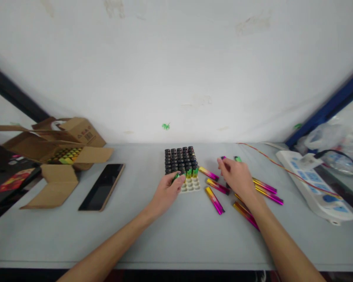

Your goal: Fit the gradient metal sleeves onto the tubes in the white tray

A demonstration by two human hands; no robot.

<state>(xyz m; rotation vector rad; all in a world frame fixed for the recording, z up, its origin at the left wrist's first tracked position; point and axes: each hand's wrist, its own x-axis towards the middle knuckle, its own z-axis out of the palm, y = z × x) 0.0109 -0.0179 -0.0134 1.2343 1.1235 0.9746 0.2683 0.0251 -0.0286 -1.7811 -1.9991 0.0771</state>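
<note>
A white tray (195,188) with round holes stands mid-table. Rows of black-topped tubes (181,156) fill its back part, and a few green-and-yellow tubes (192,173) stand upright in front of them. My left hand (167,190) is closed at the tray's front left corner, around a slim green tube (175,177) mostly hidden by the fingers. To the right of the tray my right hand (238,176) is pinched, with a small purple end (223,157) showing at the fingertips. Loose yellow-to-magenta tubes (215,200) lie about and partly under this hand.
At the left an open cardboard box (61,172) holds more yellow-and-black tubes; a dark phone (102,188) lies beside it. On the right are a white power strip (314,186) with a plugged-in adapter, a thin red-yellow wire (278,165) and clear plastic bags (326,135). A wall rises behind.
</note>
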